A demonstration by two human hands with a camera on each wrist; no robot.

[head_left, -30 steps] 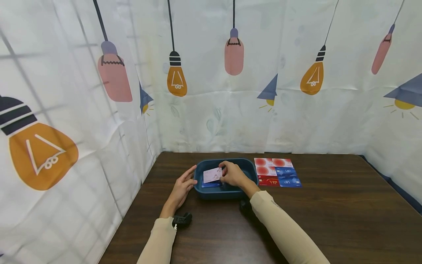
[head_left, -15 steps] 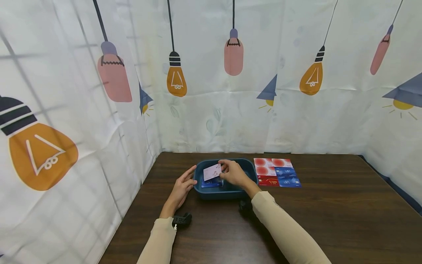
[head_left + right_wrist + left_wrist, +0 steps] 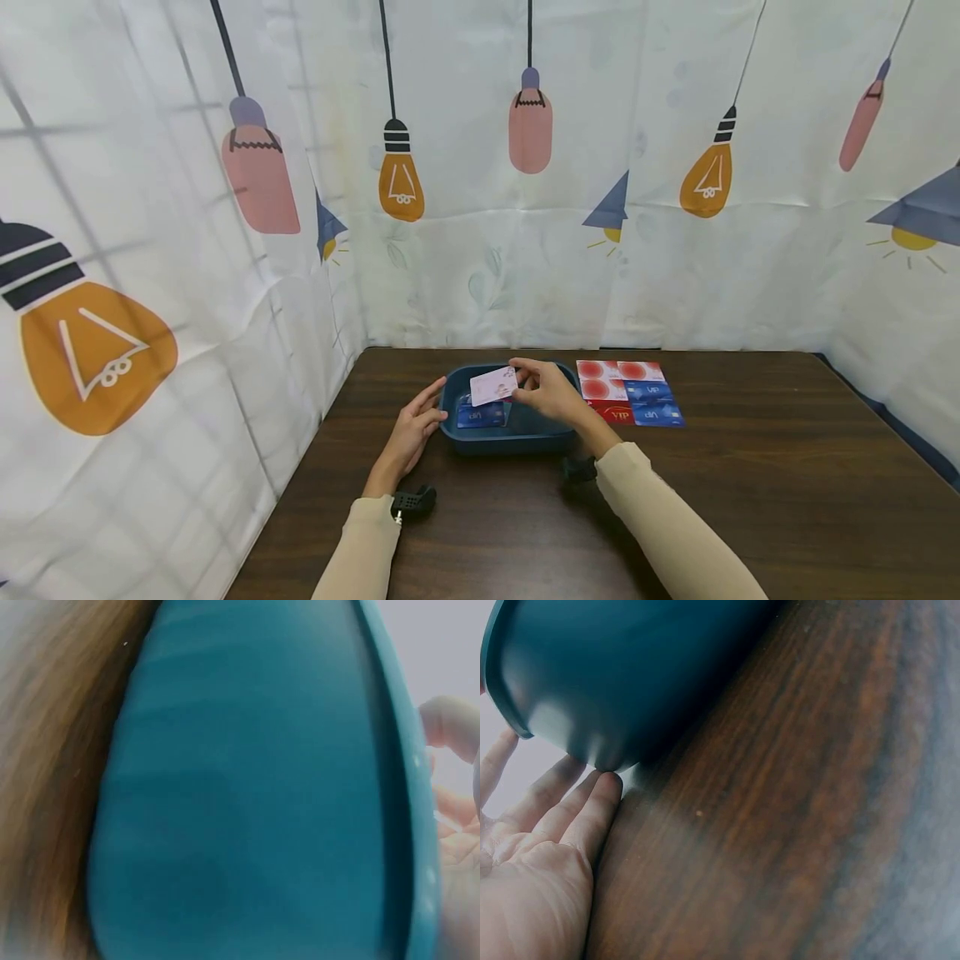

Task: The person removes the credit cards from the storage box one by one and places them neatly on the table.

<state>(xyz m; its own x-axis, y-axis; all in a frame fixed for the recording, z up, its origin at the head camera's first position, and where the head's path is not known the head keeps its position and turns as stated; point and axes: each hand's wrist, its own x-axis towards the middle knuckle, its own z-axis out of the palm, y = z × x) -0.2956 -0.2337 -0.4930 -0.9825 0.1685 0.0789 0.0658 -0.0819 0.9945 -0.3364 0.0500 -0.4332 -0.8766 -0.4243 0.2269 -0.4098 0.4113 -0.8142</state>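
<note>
My right hand [image 3: 552, 392] pinches a pale pink card [image 3: 493, 386] by its right end, above the teal plastic basin [image 3: 480, 444]. Under it, inside the basin, lies a blue VIP card [image 3: 481, 415]. A bit of red shows beside the pink card's lower edge. With fingers fairly straight, my left hand [image 3: 409, 430] touches the basin's left side. In the left wrist view the left fingertips [image 3: 609, 782] rest against the basin's outer wall [image 3: 660, 667]. The right wrist view is mostly filled by the basin wall [image 3: 247, 787], which hides the card.
Right of the basin, red-and-white cards [image 3: 600, 379], a red VIP card [image 3: 611, 412] and blue VIP cards [image 3: 654, 403] lie in a block on the dark wooden table [image 3: 765, 483]. A patterned curtain [image 3: 457, 275] hangs behind the table.
My right hand has lifted the pink card and shifted it slightly right, uncovering more of the blue card below. The left hand stays at the basin's side.
</note>
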